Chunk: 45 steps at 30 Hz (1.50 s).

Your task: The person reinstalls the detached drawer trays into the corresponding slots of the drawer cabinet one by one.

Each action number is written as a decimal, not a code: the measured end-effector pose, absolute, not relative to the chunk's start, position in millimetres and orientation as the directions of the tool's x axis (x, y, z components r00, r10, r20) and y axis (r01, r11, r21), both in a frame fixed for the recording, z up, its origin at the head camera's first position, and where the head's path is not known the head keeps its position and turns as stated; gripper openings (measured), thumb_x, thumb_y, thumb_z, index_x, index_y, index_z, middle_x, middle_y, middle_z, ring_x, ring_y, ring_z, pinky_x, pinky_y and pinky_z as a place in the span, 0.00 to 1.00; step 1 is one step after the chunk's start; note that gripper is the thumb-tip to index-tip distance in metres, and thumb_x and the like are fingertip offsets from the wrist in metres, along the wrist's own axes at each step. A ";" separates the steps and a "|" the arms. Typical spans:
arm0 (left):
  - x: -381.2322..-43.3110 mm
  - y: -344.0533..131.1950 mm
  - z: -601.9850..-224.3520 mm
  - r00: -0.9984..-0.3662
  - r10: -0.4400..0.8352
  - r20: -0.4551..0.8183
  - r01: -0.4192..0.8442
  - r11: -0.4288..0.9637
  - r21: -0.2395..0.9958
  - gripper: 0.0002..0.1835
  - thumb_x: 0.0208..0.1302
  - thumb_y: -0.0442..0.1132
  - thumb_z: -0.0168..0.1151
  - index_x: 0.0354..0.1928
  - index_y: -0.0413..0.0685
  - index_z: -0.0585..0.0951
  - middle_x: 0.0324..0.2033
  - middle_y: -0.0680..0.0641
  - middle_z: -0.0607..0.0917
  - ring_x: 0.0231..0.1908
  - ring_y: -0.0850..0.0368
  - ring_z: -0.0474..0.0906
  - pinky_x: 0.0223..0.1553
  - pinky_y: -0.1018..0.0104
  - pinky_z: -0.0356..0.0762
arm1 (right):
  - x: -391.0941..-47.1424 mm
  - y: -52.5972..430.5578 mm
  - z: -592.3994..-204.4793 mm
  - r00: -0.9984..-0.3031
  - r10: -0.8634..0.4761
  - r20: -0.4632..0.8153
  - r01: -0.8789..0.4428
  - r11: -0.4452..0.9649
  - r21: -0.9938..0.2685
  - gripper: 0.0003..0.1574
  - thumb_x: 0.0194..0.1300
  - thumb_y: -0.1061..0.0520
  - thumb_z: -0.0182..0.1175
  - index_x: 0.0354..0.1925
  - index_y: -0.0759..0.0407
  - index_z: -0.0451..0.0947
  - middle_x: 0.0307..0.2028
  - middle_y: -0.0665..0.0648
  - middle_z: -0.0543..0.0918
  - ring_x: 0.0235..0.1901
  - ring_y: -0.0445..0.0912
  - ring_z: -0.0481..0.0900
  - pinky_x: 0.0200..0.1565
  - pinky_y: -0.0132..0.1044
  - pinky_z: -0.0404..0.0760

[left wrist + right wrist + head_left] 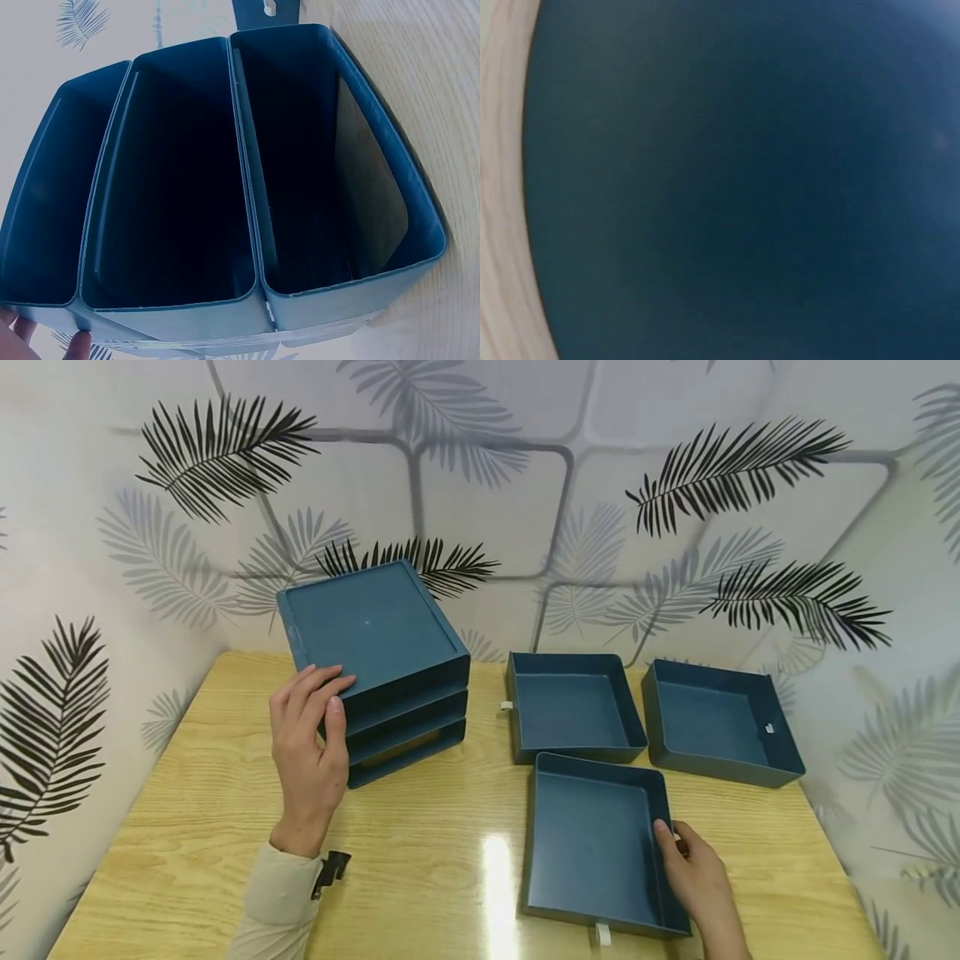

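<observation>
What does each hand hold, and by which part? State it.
The left hand grips the cabinet at its front left corner. The right hand holds the nearest drawer by its right wall.

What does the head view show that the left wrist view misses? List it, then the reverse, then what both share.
Only the head view: three loose drawers, the right hand gripping the nearest drawer, and the left hand on the cabinet's corner.
Only the left wrist view: the three empty slots seen from the inside.
Both: the blue cabinet and the wooden table.
</observation>
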<state>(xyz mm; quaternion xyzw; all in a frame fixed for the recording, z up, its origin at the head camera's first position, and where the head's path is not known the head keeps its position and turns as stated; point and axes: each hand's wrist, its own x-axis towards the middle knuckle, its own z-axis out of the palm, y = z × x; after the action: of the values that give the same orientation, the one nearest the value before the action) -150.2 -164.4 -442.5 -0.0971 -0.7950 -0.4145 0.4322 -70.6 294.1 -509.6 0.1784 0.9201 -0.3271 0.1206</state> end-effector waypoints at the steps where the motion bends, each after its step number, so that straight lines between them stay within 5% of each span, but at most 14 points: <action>1: -150.3 -164.3 -442.6 -0.606 -0.204 0.769 0.514 0.638 0.574 0.16 0.79 0.36 0.52 0.56 0.48 0.88 0.61 0.44 0.85 0.71 0.44 0.70 0.76 0.50 0.62 | -71.0 293.5 -509.9 -0.908 0.250 -0.336 0.407 0.722 -0.560 0.48 0.83 0.35 0.39 0.75 0.75 0.60 0.57 0.79 0.79 0.57 0.71 0.79 0.55 0.63 0.80; 21: -150.7 -162.1 -444.3 -0.602 -0.213 0.769 0.515 0.632 0.579 0.16 0.78 0.35 0.52 0.56 0.47 0.88 0.61 0.44 0.85 0.71 0.44 0.70 0.76 0.51 0.61 | -73.5 292.6 -510.5 -0.909 0.268 -0.320 0.409 0.722 -0.558 0.46 0.81 0.34 0.43 0.72 0.71 0.66 0.53 0.76 0.81 0.51 0.64 0.82 0.48 0.57 0.83; 31: -151.2 -162.0 -444.0 -0.616 -0.206 0.761 0.507 0.635 0.583 0.16 0.78 0.35 0.53 0.57 0.49 0.88 0.62 0.45 0.85 0.71 0.45 0.69 0.76 0.49 0.61 | -63.3 286.3 -508.3 -0.926 0.265 -0.268 0.377 0.630 -0.679 0.56 0.79 0.36 0.51 0.84 0.61 0.36 0.71 0.80 0.65 0.67 0.74 0.71 0.61 0.67 0.78; 36: -150.2 -164.0 -444.2 -0.604 -0.210 0.768 0.509 0.640 0.576 0.16 0.78 0.35 0.53 0.56 0.49 0.88 0.61 0.44 0.85 0.71 0.44 0.69 0.76 0.48 0.61 | -50.0 277.2 -507.7 -0.928 0.235 -0.290 0.373 0.607 -0.702 0.62 0.75 0.31 0.54 0.85 0.51 0.30 0.77 0.78 0.55 0.72 0.77 0.63 0.67 0.72 0.71; 45: -152.9 -163.6 -444.0 -0.597 -0.206 0.775 0.519 0.637 0.570 0.16 0.78 0.35 0.53 0.56 0.49 0.88 0.61 0.44 0.85 0.71 0.44 0.69 0.77 0.49 0.61 | -25.3 271.0 -503.8 -0.943 0.234 -0.238 0.333 0.613 -0.717 0.43 0.78 0.36 0.53 0.78 0.57 0.61 0.79 0.76 0.52 0.74 0.78 0.60 0.68 0.72 0.70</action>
<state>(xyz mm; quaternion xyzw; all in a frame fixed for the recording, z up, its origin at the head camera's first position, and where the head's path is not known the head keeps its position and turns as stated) -152.9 -163.6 -444.0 -0.0987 -0.7918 -0.4145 0.4376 -25.3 271.0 -503.8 0.1583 0.8960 -0.4105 0.0600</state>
